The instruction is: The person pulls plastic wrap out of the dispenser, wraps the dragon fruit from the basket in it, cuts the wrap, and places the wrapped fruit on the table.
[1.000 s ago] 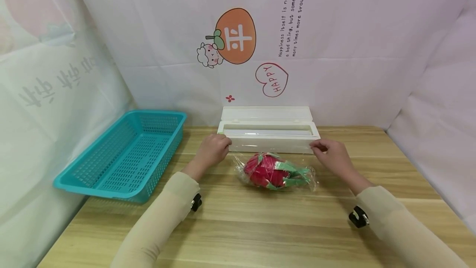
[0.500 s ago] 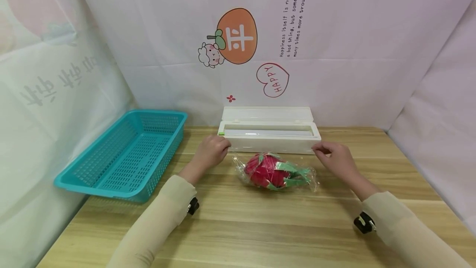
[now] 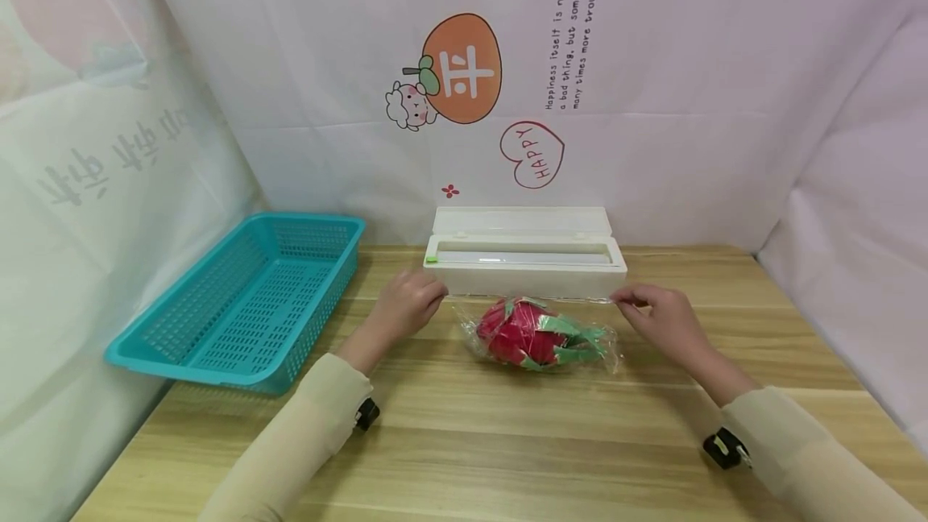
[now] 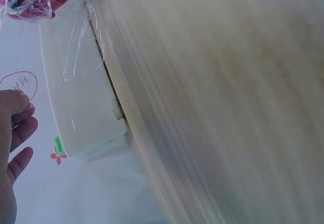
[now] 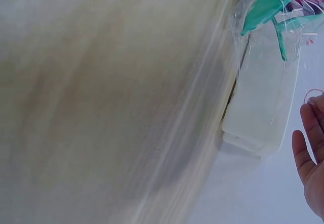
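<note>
Between my two hands, a strip of clear cling film (image 3: pixel 580 300) stretches across the front of the white cling film box (image 3: pixel 522 279). My left hand (image 3: pixel 402 308) pinches the film's left corner, just off the box's left end. At the other corner my right hand (image 3: pixel 663 321) pinches the film between thumb and finger. Right in front of the film lies a dragon fruit (image 3: pixel 522 334), red with green leaf tips, wrapped in crinkled clear film. In the right wrist view its green tips (image 5: pixel 271 4) show through the wrapping.
The box's lid (image 3: pixel 520 221) stands open against the printed backdrop, with a roll (image 3: pixel 525 257) inside and a green slider (image 3: pixel 432 259) at its left end. A turquoise plastic basket (image 3: pixel 246 312) stands on the left of the wooden table (image 3: pixel 507 441).
Both hands have moved slightly outward and toward me, still pinching the film. Its edge now hangs lower, close behind the dragon fruit. The green slider shows more plainly.
</note>
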{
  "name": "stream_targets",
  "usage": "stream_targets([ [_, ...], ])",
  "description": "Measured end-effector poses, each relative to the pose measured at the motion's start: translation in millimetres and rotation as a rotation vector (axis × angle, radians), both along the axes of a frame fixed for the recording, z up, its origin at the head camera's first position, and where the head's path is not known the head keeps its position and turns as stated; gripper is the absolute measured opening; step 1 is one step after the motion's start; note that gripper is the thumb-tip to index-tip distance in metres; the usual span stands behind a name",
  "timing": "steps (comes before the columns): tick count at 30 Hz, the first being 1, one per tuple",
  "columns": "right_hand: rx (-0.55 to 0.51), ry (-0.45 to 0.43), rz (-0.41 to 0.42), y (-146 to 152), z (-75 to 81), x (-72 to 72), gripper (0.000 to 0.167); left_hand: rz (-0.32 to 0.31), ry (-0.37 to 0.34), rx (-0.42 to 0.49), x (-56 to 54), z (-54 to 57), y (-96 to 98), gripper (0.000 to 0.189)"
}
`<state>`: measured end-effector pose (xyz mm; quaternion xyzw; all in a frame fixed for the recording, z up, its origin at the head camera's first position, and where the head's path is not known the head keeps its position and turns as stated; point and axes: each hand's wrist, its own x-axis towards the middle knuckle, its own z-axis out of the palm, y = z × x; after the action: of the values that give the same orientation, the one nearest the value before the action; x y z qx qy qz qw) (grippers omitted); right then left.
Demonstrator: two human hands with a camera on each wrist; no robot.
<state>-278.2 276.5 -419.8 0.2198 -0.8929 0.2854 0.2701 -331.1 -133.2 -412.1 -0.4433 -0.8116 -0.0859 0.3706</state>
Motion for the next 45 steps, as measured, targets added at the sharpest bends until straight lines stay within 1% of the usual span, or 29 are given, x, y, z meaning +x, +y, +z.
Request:
stream_targets([
  [4,0.022,0.013,0.005,1,-1.2,4.7,0.014,-0.024,0.016,0.002,4.5,0.6,-1.1,0.006],
  [10,0.069,0.044,0.035,1,-2.0,11.8,0.019,-0.050,0.042,-0.010,10.4,1.9,-3.6,0.006],
  [13,0.102,0.061,0.057,1,-1.8,15.0,0.021,-0.069,0.029,-0.020,14.1,2.6,-4.8,0.005],
  [15,0.123,0.089,0.078,1,-1.7,16.8,0.023,-0.079,0.018,-0.029,16.5,2.9,-5.1,0.005],
  [21,0.174,0.160,0.137,0,-1.8,20.3,0.026,-0.089,0.006,-0.051,21.7,2.8,-5.1,0.009],
  [24,0.198,0.165,0.165,-2,-1.7,21.4,0.027,-0.095,-0.007,-0.053,22.6,1.1,-5.8,0.008],
  [30,0.239,0.132,0.209,-3,-3.6,22.4,0.027,-0.111,-0.016,-0.069,24.1,-1.6,-7.3,0.010],
  [36,0.281,0.161,0.237,-4,-9.3,20.2,0.024,-0.120,-0.035,-0.091,26.3,-2.6,-8.0,0.005],
  [40,0.300,0.167,0.244,-4,-12.1,19.0,0.023,-0.131,-0.049,-0.098,26.8,-4.4,-8.1,0.008],
  [45,0.302,0.179,0.258,-6,-12.4,19.2,0.025,-0.140,-0.059,-0.101,27.0,-4.9,-8.2,0.010],
])
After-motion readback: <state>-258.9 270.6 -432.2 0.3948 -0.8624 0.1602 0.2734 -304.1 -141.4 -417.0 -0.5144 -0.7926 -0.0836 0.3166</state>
